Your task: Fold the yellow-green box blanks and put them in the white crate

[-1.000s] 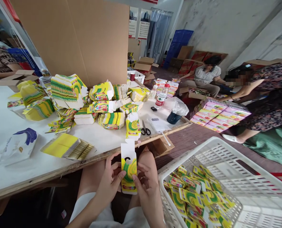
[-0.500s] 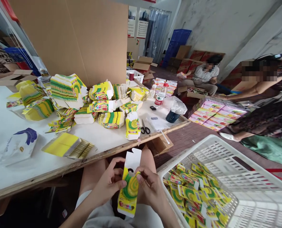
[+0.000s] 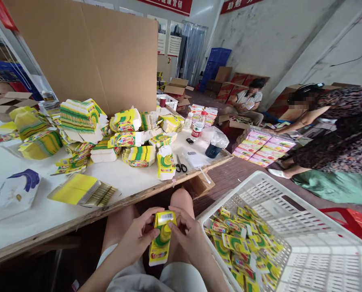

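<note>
Carton (image 3: 161,242), one: held at six o'clock, grip of left hand (image 3: 142,233) and right hand (image 3: 186,228) closed upon it. Barcode flap (image 3: 166,217): previously raised, now folded down; top seemingly closed. Basket (image 3: 321,235): placed at four o'clock.

Yellow carton (image 3: 160,243) between both hands (image 3: 140,232)

Yellow-green carton (image 3: 160,247), barcode flap (image 3: 166,217) folded over, tilted

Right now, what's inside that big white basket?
Inside the white basket lies a jumbled pile of yellow-and-green packs, coloured like the held carton. Lower packs and the floor beneath them are covered, so I can't tell how many there are.
</note>
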